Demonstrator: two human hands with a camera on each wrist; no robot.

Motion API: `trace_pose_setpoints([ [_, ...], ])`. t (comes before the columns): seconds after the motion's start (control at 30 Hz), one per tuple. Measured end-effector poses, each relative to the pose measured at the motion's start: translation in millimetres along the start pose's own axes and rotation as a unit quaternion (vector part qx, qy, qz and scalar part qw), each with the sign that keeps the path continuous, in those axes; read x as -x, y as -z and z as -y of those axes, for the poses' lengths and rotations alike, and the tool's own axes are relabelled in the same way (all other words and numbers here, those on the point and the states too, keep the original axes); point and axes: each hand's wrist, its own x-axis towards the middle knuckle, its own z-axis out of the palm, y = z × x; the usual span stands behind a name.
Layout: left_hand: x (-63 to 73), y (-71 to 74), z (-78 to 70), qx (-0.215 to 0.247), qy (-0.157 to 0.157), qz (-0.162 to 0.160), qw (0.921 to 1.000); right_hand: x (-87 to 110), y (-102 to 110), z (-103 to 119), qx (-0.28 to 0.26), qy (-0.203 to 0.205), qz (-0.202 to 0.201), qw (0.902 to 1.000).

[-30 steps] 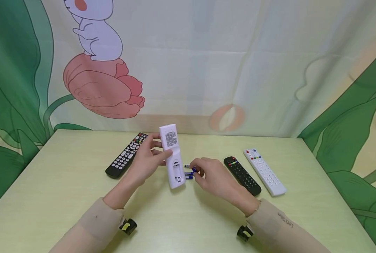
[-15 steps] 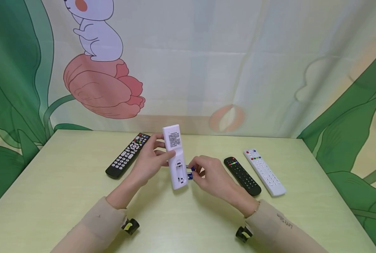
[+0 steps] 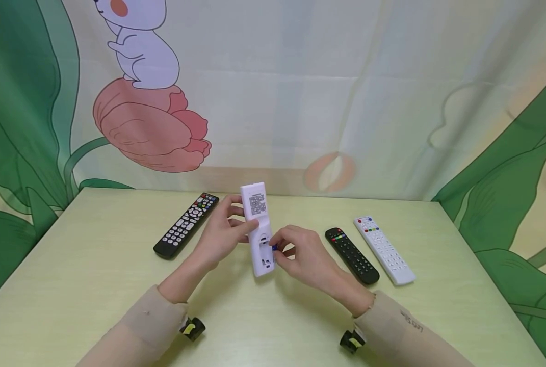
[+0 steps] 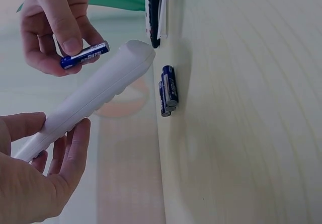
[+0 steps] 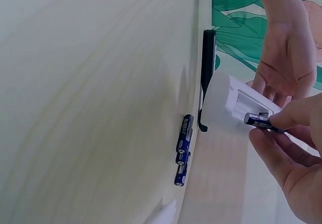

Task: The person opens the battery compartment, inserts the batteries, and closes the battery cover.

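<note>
My left hand grips a white remote control by its sides, back facing me and raised above the table. Its battery compartment is uncovered, with metal contacts showing and no battery inside. Between thumb and fingers, my right hand pinches a blue AA-style battery. The right wrist view has this battery right at the compartment's opening, crosswise in front of it. Several more blue batteries lie together on the table below the remote; in the head view they are hidden behind it and the right hand.
A black remote with white buttons lies left of the hands. On the right are a smaller black remote and another white remote, buttons up. A printed curtain hangs behind the table's far edge.
My left hand has carried the white remote slightly to the right. My right hand has shifted a little left with its battery, so the two now meet at the remote's right edge.
</note>
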Motion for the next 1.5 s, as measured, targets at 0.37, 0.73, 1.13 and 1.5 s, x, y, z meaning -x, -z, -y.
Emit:
trace_pose_setpoints([
  [0.37,0.9,-3.2,-0.8,0.007,0.002,0.004,1.0,-1.3,-2.9,3.2,-0.018,-0.003,-0.008,0.9998],
  [0.73,1.5,-5.5,-2.6,0.009,0.011,0.005,0.9999,0.2,-6.6,2.8,-0.017,0.014,-0.019,0.9996],
  [1.13,2.3,-7.3,-4.1,0.013,0.009,0.0,0.9999,-0.6,-7.9,2.4,0.013,0.024,-0.011,0.9996],
  [1.5,1.3,-9.9,-4.8,0.016,-0.007,0.002,0.9999,-3.0,-6.4,5.2,0.036,0.021,-0.041,0.9983],
])
